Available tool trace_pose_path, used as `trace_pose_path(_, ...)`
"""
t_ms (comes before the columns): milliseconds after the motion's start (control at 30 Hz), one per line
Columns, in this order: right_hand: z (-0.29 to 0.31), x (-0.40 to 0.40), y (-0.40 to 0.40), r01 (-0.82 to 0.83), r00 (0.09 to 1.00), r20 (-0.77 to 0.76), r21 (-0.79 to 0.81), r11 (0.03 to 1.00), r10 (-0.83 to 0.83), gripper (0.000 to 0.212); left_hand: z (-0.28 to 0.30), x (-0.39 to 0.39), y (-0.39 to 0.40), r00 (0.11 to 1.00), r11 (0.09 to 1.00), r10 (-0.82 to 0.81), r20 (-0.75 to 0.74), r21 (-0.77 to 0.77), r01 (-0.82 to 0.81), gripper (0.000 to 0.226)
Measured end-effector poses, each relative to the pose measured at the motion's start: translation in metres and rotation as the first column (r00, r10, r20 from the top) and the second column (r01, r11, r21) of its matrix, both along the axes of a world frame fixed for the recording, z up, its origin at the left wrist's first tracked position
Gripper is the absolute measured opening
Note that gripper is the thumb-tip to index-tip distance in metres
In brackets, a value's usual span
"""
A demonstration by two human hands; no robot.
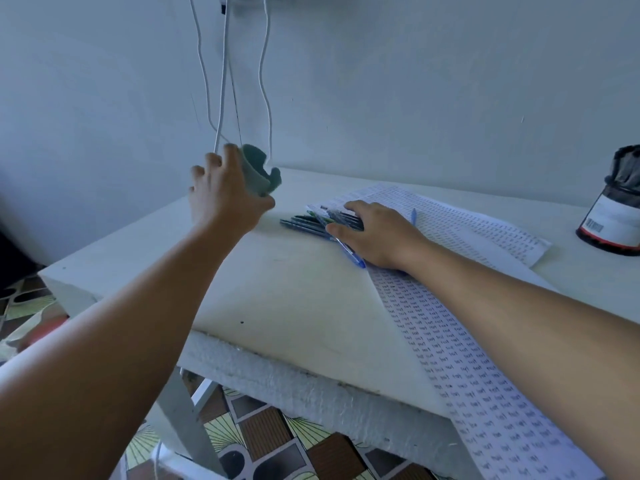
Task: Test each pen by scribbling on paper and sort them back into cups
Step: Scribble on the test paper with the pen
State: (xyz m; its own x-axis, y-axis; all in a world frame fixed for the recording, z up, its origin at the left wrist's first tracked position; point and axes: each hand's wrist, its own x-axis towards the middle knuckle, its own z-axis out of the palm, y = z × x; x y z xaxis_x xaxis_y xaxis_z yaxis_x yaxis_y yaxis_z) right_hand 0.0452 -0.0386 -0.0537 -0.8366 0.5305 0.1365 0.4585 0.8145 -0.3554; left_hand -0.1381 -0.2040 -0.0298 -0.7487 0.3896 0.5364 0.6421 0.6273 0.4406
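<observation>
Left hand (225,195) is up around the upper middle-left of the frame, fingers curled round a teal cup (258,171) with a wavy cut rim. The cup is tipped on its side with the mouth facing right, lifted off the counter (145,244).

Right hand (377,233) sits just right of center, laid flat with fingers spread over a bunch of pens (311,223). Most of them are dark-bodied and lie side by side on the counter, tips poking out left of the fingers. One blue pen (349,252) sticks out under the thumb side toward the bottom, and a bit of another blue one shows behind the hand.

The paper (460,344) is a long printed sheet running from under that hand down to the lower right corner, with a second sheet (485,226) fanned toward the right.

Far right edge there's a dark jar (613,216) with a white label, well apart from the pens. White cords (265,64) hang down the wall behind the cup.
</observation>
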Motion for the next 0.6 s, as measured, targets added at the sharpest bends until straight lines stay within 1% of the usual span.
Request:
trace_pose_path(67,-0.001,-0.001,0.000,0.011,1.000,-0.020,-0.009,1.000,-0.012,0.076,0.003,-0.005,-0.004,0.971,0.976,-0.021,0.238,0.215,-0.032,0.078)
trace_pose_path(100,-0.002,-0.002,0.000,0.018,0.999,-0.028,-0.009,1.000,-0.018,0.076,0.003,-0.006,-0.004,0.938,0.955,-0.055,0.343,0.291,-0.050,0.080)
trace_pose_path(133,-0.002,-0.003,0.000,0.022,0.999,-0.041,-0.010,1.000,-0.023,0.075,0.001,-0.006,-0.005,0.912,0.942,-0.084,0.401,0.331,-0.059,0.081)
trace_pose_path(267,-0.001,-0.001,-0.003,0.040,0.993,-0.114,-0.022,0.999,-0.043,0.070,-0.010,-0.002,-0.004,0.884,0.925,-0.107,0.456,0.371,-0.079,0.088)
trace_pose_path(333,0.002,0.002,-0.004,0.047,0.985,-0.166,-0.026,0.999,-0.051,0.067,-0.010,0.003,0.000,0.883,0.938,-0.053,0.466,0.327,-0.116,0.096)
trace_pose_path(367,0.003,0.004,-0.003,0.055,0.979,-0.193,-0.029,0.998,-0.060,0.064,-0.010,0.007,0.003,0.891,0.939,-0.005,0.454,0.309,-0.152,0.108)
trace_pose_path(400,0.004,0.007,-0.002,0.066,0.973,-0.218,-0.033,0.997,-0.072,0.061,-0.008,0.014,0.006,0.912,0.930,0.046,0.409,0.316,-0.189,0.121)
trace_pose_path(433,0.005,0.010,0.000,0.078,0.967,-0.240,-0.036,0.996,-0.085,0.057,-0.006,0.023,0.009,0.942,0.912,0.086,0.324,0.356,-0.205,0.128)
trace_pose_path(467,0.006,0.013,0.002,0.089,0.960,-0.264,-0.038,0.995,-0.096,0.052,-0.003,0.035,0.013,0.971,0.894,0.106,0.213,0.407,-0.187,0.128)
trace_pose_path(500,0.006,0.017,0.005,0.101,0.951,-0.292,-0.033,0.994,-0.106,0.046,0.000,0.046,0.017,0.988,0.884,0.118,0.094,0.444,-0.148,0.123)
trace_pose_path(533,0.006,0.021,0.009,0.117,0.939,-0.322,-0.020,0.993,-0.117,0.040,0.002,0.057,0.023,0.993,0.888,0.116,-0.020,0.451,-0.095,0.115)
trace_pose_path(567,0.007,0.026,0.013,0.140,0.932,-0.338,0.001,0.990,-0.131,0.036,0.004,0.068,0.030,0.989,0.905,0.090,-0.115,0.423,-0.033,0.105)
trace_pose_path(600,0.007,0.032,0.018,0.165,0.932,-0.331,0.023,0.986,-0.148,0.037,0.005,0.079,0.039,0.983,0.932,0.025,-0.181,0.361,0.043,0.095)
